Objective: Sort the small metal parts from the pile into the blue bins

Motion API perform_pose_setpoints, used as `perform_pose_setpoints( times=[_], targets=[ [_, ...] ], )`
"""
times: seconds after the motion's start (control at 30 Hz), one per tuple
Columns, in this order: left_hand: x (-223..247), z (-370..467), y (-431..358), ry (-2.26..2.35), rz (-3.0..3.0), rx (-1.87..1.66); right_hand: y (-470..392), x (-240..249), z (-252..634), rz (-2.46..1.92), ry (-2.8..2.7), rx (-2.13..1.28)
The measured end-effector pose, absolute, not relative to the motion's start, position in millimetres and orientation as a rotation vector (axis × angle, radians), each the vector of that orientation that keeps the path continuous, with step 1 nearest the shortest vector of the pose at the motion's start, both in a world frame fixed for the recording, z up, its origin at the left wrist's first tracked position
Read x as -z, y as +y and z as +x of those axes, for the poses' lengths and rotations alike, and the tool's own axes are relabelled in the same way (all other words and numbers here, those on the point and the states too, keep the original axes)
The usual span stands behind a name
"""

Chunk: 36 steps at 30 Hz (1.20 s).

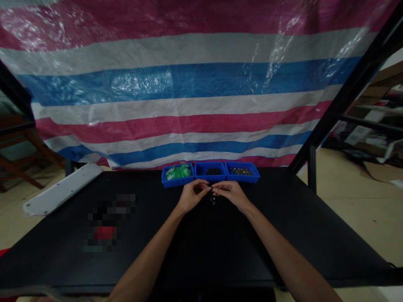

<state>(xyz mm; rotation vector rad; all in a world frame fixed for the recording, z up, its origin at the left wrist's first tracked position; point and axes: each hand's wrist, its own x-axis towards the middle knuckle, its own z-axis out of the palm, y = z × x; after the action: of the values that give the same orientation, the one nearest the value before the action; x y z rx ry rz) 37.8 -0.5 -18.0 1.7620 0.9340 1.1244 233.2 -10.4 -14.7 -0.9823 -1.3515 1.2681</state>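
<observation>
My left hand (192, 195) and my right hand (231, 193) meet fingertip to fingertip above the black table (217, 251), in front of the blue bins. Both are pinched closed around something dark and too small to make out. Just below the fingertips lie a few small shiny metal pieces (213, 201). Behind my hands stand three blue bins in a row: the left bin (178, 182) holds green items in clear plastic, the middle bin (210, 176) holds small dark parts, and the right bin (244, 178) holds small shiny metal parts.
A long white panel (64, 188) lies along the table's back left edge. A pixelated patch (110, 222) hides something on the left of the table. A striped tarp (176, 126) hangs behind, between black frame posts (340, 98).
</observation>
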Motion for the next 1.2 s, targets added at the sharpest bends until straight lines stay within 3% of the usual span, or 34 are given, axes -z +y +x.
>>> perform_pose_setpoints(
  times=[0.17, 0.27, 0.7, 0.97, 1.2],
  targets=[
    [13, 33, -6, 0.939, 2.277, -0.83, -3, 9, 248, -1.02, -1.001, -0.883],
    [15, 33, -6, 0.914, 2.377, -0.743, -2, 7, 256, -1.045, -0.889, -0.831],
    [12, 33, -5, 0.972, 2.331, -0.936, -7, 9, 245, -1.098, -1.158, -1.038],
    [18, 42, -5, 0.988, 1.863, -1.188, -13, 10, 238, -1.069, -1.496, -1.197],
    [15, 45, -6, 0.987, 1.656, -1.153, -18, 11, 230, -0.983, -1.378, -1.332]
  ],
)
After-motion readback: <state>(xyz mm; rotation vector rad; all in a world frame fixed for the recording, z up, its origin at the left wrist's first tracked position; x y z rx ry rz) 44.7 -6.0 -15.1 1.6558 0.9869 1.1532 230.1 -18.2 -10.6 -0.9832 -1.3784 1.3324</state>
